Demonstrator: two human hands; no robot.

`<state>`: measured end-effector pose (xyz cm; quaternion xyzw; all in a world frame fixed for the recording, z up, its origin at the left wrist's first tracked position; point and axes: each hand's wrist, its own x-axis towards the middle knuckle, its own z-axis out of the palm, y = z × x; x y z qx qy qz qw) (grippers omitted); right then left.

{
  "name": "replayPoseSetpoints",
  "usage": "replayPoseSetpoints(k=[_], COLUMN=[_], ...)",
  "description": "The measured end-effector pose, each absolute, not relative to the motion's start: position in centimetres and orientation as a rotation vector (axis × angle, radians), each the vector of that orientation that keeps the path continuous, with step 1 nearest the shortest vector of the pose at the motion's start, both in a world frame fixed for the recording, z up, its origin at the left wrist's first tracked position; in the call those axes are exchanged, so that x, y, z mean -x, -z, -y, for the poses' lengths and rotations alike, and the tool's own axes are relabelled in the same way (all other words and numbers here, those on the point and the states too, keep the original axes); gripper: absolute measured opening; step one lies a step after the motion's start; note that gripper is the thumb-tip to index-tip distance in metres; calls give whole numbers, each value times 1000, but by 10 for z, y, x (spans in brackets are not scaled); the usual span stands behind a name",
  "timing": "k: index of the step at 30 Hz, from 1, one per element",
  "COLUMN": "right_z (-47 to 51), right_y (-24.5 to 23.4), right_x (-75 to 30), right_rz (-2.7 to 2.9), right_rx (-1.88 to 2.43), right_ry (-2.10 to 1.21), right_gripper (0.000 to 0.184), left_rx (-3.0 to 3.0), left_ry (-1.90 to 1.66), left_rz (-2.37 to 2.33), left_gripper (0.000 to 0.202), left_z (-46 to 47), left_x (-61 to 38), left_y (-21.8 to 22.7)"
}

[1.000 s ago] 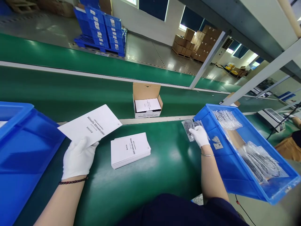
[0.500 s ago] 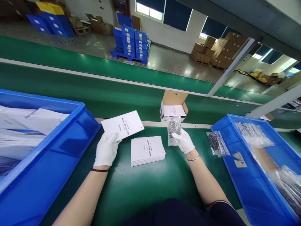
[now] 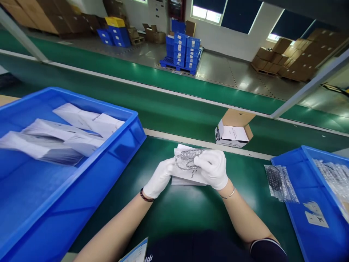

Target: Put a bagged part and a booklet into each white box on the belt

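Note:
Both hands wear white gloves and meet in front of my body. My left hand is closed on the left end of a white printed booklet. Across the booklet lies a clear plastic bag, with a dark, looped, cable-like thing in it. My right hand pinches the bag's right part, and its lower fingers are by the booklet's right end. Just beneath, a stack of similar booklets is mostly hidden. Beyond my right hand stands an open white carton, holding a white printed sheet or booklet.
At left is a blue bin with several bundles of booklets. At right, another blue bin holds bagged items. Several bagged items lie beside it on the green table. A metal post rises behind.
My left hand has brought the booklet rightward over the stack. My right hand has brought the plastic bag leftward, away from the carton, onto the booklet. The view has turned left.

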<state>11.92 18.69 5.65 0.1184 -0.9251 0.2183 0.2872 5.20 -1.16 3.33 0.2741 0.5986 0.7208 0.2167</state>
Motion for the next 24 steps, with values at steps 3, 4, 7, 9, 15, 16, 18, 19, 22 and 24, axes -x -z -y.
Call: replayPoseSetpoints(k=[3,4,7,9,15,16,18,19,22,24], right_z=[-178,-177,-178,-181,-185,-185,-185,-185,-186,-187], right_y=[-54,-53,-52,-53,-55,-55,-53,-52,-48,-45], right_x=[-116,-115,-116,-118,-118,-118,-119,-119,-119,-120], right_rz=[2543,2539,2496,2467,2447,2450,2488,2515,2553,2525], right_rx=[-467,-484,-427,-383,-410,-410,-384,-363,-330,-340], right_ry=[-410,-402,-443,-445,-445,-421,-363,-355,-411,-429], right_gripper=[23,22,19,18,21,21,22,22,19,14], left_rx=[-733,-698,-634,-646,-746,-737,-724,-724,-723,-716], left_ry=[-1962,-1946,-1912,-1888,-1858,-1864,-1871,-1873,-1862,-1851], left_rz=[-1554,-1603,-1746,-1784,-1724,-1723,-1692,-1662,-1641,-1669], left_gripper=[52,48,43,43,39,38,38,39,44,45], left_z=[8,8,10,11,10,9,9,8,8,8], left_x=[-58,-58,-55,-53,-47,-46,-46,-46,-45,-44], left_y=[-44,-46,-45,-42,-40,-40,-40,-39,-38,-36])
